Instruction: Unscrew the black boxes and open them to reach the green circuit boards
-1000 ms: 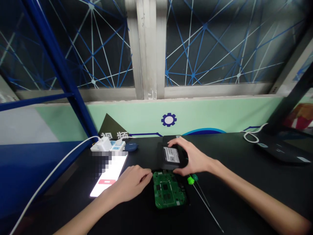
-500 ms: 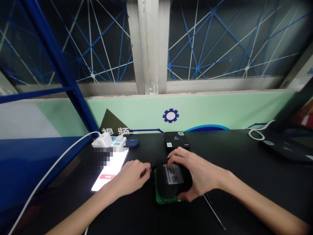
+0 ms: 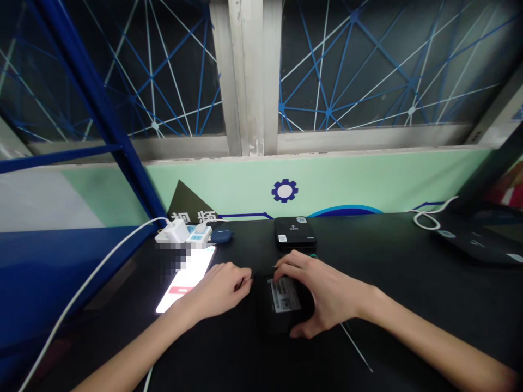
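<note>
Since the black box [image 3: 286,320] lies label [image 3: 286,295] up, no insides showing, it looks closed; can't tell if it's fastened. Sits on the table [image 3: 229,354] between both hands. Right hand [image 3: 327,288] spread wide, gripping it by near and far edges. Left hand [image 3: 224,291] curled just beside; can't tell if it holds anything.

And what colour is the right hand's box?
The box is black, seen best in the head view.

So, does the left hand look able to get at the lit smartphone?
Probably yes: the left hand is just beside the lit smartphone, with nothing visible standing between them; whether it grips anything is unclear.
</note>
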`<action>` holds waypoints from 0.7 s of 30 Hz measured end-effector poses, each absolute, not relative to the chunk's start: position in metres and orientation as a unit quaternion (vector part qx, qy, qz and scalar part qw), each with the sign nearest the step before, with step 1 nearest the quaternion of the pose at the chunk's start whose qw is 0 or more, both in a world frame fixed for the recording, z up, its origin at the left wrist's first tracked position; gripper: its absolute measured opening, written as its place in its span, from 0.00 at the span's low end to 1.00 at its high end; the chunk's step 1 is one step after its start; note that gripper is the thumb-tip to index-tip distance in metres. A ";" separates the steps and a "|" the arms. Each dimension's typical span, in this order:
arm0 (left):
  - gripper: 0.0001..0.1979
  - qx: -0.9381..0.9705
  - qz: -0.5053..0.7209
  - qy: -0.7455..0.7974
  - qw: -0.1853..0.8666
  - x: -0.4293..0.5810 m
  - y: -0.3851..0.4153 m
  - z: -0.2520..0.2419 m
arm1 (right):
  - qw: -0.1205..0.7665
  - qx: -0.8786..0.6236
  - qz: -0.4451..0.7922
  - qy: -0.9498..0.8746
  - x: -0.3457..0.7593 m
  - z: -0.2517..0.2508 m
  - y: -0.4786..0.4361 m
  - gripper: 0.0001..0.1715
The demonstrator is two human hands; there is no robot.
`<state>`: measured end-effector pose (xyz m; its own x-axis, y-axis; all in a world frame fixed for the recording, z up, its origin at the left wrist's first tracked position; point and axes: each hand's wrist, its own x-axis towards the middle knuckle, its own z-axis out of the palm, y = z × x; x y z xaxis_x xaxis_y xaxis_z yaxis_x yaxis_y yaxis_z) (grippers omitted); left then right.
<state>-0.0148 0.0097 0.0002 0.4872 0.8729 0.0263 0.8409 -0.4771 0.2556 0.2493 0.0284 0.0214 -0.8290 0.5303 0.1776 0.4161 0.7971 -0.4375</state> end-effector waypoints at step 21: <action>0.18 0.865 0.078 0.489 0.088 -0.015 0.011 -0.001 | 0.148 -0.256 0.185 -0.937 0.249 0.016 0.029 0.39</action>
<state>-0.0149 0.0114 -0.0014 0.5104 0.8585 0.0492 0.8309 -0.5071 0.2290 0.2486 0.0293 0.0163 -0.8251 0.5343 0.1835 0.4246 0.8008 -0.4224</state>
